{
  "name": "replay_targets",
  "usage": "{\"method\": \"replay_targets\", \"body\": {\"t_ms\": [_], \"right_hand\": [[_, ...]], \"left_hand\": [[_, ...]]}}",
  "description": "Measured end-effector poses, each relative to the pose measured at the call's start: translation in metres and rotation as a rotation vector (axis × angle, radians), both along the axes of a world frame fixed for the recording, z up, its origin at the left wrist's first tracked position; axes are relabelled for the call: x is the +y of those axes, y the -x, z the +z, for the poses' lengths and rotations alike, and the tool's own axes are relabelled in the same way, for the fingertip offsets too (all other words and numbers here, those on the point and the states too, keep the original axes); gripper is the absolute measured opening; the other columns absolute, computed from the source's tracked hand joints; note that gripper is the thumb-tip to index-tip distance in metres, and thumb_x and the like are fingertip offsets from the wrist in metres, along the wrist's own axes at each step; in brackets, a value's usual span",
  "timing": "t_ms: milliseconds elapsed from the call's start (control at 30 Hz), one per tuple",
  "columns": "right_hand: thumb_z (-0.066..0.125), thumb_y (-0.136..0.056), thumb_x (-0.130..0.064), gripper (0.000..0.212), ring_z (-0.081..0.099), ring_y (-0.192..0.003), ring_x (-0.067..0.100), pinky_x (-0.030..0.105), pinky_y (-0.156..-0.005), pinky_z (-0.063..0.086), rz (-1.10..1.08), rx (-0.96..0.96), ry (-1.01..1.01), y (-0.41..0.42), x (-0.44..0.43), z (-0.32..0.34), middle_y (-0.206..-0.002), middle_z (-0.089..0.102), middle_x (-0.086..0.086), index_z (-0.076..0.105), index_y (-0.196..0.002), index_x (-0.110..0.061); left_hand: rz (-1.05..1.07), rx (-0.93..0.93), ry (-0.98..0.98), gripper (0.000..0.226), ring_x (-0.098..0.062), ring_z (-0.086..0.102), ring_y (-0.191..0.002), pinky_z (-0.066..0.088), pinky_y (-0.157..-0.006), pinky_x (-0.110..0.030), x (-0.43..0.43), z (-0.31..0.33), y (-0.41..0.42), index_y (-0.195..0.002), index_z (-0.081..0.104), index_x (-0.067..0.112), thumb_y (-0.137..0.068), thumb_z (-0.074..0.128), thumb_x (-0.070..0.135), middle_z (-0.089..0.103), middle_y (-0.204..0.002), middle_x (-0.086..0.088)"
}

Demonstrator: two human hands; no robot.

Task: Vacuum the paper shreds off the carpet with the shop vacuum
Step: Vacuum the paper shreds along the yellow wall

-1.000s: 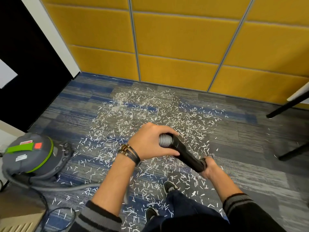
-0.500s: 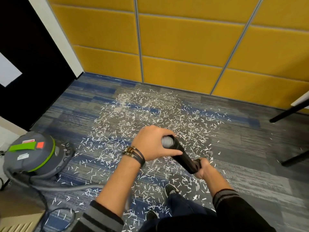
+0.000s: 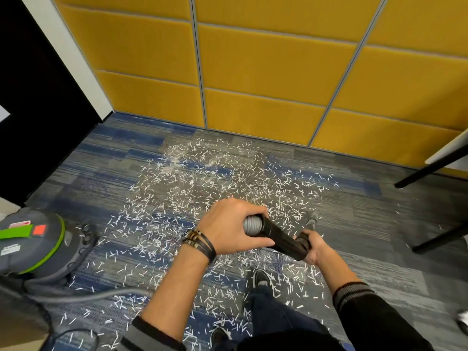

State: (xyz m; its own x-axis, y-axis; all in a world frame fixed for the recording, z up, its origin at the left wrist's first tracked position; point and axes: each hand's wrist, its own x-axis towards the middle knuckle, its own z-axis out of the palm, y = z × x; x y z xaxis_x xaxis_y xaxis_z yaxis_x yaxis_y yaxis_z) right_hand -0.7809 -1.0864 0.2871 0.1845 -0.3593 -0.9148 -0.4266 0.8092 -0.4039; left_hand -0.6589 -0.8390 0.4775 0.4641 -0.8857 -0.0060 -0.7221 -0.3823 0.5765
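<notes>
Across the blue-grey carpet (image 3: 379, 224) lie white paper shreds (image 3: 215, 178), with the shop vacuum (image 3: 33, 244) at left. Above them the black wand (image 3: 278, 236) slants from its hose end, upper left, down to the right. The left hand (image 3: 228, 224) and right hand (image 3: 314, 247) curl their fingers round it.

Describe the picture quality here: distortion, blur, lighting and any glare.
Head view: wide-angle distortion makes the seams of the yellow wall panels fan outward. Head view: the light is soft and even, with no strong glare and a soft shadow under the shop vacuum. Head view: the paper shreds in the middle look sharp; the grey nozzle tip past the right hand is smeared.
</notes>
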Motion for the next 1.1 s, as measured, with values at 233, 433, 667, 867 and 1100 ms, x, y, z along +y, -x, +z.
{"method": "replay_targets", "body": {"t_ms": [233,433,667,867,1100], "right_hand": [[0.038,-0.104,-0.031,0.029,0.061,-0.055,0.031,0.044,-0.045,0.056,-0.071,-0.012,-0.135,0.007,-0.016,0.001,-0.069,0.057,0.015,0.046,-0.09,-0.008],[0.039,-0.102,-0.018,0.01,0.064,-0.041,0.031,0.039,-0.033,0.049,-0.08,-0.045,-0.119,-0.006,-0.064,0.018,-0.072,0.064,0.018,0.043,-0.098,-0.01],[0.042,-0.102,-0.028,0.014,0.052,-0.062,0.026,0.039,-0.05,0.056,-0.057,-0.005,-0.06,-0.032,-0.113,-0.004,-0.072,0.053,0.013,0.039,-0.099,-0.015],[0.042,-0.102,-0.025,0.015,0.054,-0.065,0.028,0.042,-0.061,0.057,-0.048,-0.06,-0.103,-0.046,-0.132,-0.004,-0.076,0.053,0.014,0.04,-0.095,-0.012],[0.042,-0.103,-0.029,0.018,0.052,-0.053,0.022,0.034,-0.051,0.055,0.003,-0.037,-0.082,-0.069,-0.163,-0.007,-0.058,0.054,0.011,0.041,-0.093,-0.013]], "left_hand": [[-0.067,0.043,0.009,0.052,0.003,0.066,-0.085,0.057,-0.085,-0.027,-0.049,0.004,-0.023,-0.105,0.074,0.04,-0.071,0.072,0.079,0.073,-0.09,0.025],[0.048,0.16,0.093,0.055,0.003,0.069,-0.079,0.061,-0.079,-0.031,-0.083,0.009,-0.057,-0.102,0.077,0.039,-0.068,0.072,0.081,0.074,-0.084,0.025],[-0.057,0.05,-0.012,0.055,0.005,0.065,-0.085,0.059,-0.084,-0.031,-0.134,0.001,-0.055,-0.105,0.071,0.039,-0.072,0.067,0.082,0.072,-0.088,0.024],[-0.016,0.08,0.043,0.048,0.005,0.067,-0.087,0.059,-0.084,-0.028,-0.142,0.001,-0.069,-0.106,0.073,0.039,-0.075,0.074,0.075,0.073,-0.089,0.024],[-0.012,0.071,-0.017,0.046,0.002,0.065,-0.085,0.059,-0.085,-0.031,-0.17,-0.005,-0.068,-0.106,0.073,0.036,-0.076,0.078,0.071,0.072,-0.091,0.019]]}}
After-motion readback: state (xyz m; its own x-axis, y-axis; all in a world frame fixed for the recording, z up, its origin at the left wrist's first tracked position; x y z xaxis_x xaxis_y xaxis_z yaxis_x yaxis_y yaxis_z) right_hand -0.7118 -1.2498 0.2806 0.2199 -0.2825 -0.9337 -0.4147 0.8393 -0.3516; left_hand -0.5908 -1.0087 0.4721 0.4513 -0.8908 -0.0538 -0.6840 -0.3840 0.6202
